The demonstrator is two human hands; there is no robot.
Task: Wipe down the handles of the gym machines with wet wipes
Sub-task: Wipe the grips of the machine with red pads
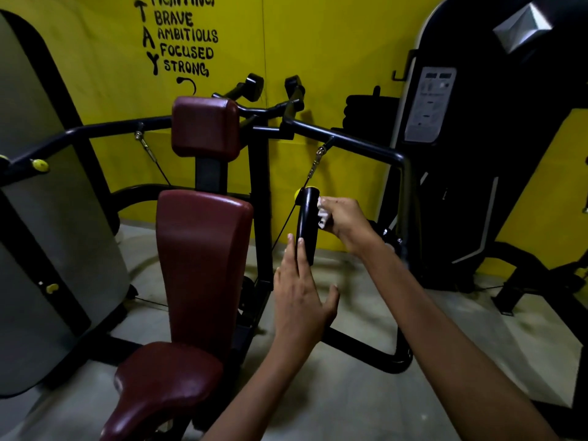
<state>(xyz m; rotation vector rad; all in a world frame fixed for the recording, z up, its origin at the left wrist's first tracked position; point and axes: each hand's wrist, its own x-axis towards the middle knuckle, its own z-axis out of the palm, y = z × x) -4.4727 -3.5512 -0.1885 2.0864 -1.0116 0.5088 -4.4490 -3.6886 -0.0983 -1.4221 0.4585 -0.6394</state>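
Observation:
A black padded handle [308, 222] hangs upright from the right arm of a seated press machine, in the middle of the view. My right hand [345, 222] grips a crumpled white wet wipe [323, 213] and presses it against the handle's right side. My left hand [300, 297] is below, fingers straight, with its fingertips touching the lower part of the handle. A yellow knob [298, 194] shows just behind the handle's top.
The machine's maroon seat [165, 386], backrest [200, 262] and headrest [205, 127] stand at left of the handle. A black weight-stack tower [496, 138] rises at right, a grey shroud [41, 218] at left. The yellow wall [318, 43] is behind; the concrete floor [366, 393] lies below.

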